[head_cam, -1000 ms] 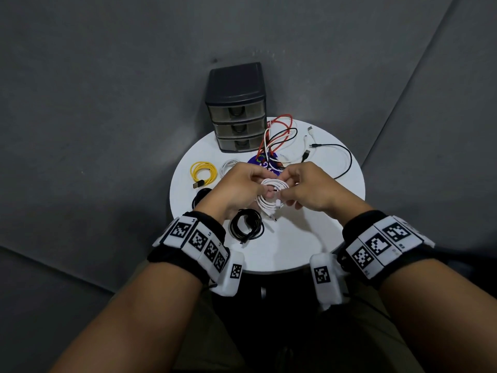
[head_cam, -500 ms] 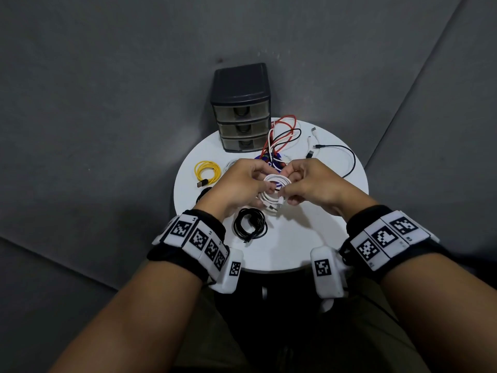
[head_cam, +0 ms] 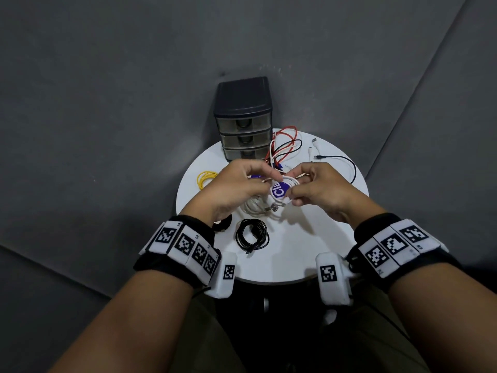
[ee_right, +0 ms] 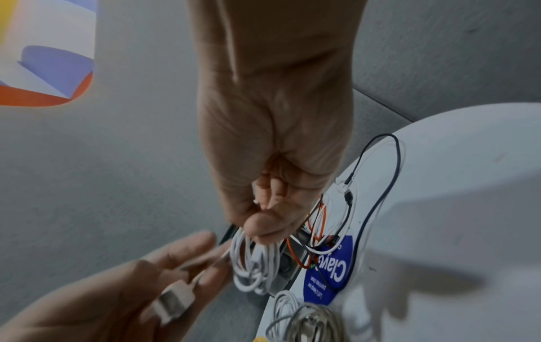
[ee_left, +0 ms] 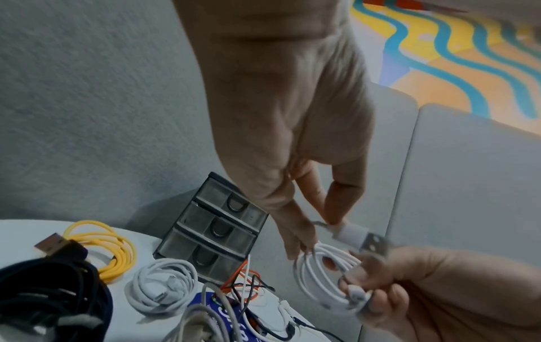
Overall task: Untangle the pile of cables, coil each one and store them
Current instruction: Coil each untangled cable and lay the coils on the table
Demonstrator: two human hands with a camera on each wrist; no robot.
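Table (head_cam: 309, 254): bare white surface lying open along the near edge and the near-right part. Drawers (head_cam: 243, 125) standing at the far edge, blocking that side. Loose tangle (head_cam: 285, 146) of red, black and white leads spreading just right of the drawers, a black loop (head_cam: 352, 170) trailing toward the right edge. Yellow coil (head_cam: 205, 178) sitting at the left edge. Black coil (head_cam: 251, 235) lying near the near edge, left of centre. White coil (ee_left: 162, 285) occupying the middle, beside a blue sticker (ee_right: 331, 275).

white coil (head_cam: 279, 193) lifted, hands raised
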